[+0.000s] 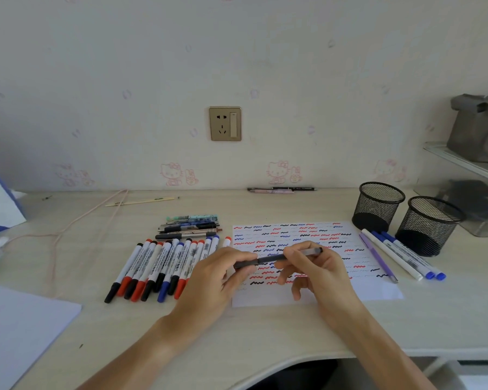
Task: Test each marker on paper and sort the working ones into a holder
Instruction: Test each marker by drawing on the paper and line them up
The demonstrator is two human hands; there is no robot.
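Both hands hold a slim black pen [271, 259] level above the test paper [378, 291], which is covered in red, blue and black squiggles. My left hand [217, 280] pinches the pen's left end, and my right hand [316, 268] grips its right part near the clear end. A row of white markers [158, 266] with black, red and blue caps lies left of the paper. Several pens [190, 226] are stacked behind that row. Two black mesh holders [378, 206] [428, 223] stand at the right; nothing shows inside them.
Several blue-capped markers [406, 257] and a purple pen [378, 256] lie between the paper and the holders. A pink cord [68, 226] runs across the left of the desk. Two pens [282, 189] lie by the wall. White sheets [20, 327] sit at the front left.
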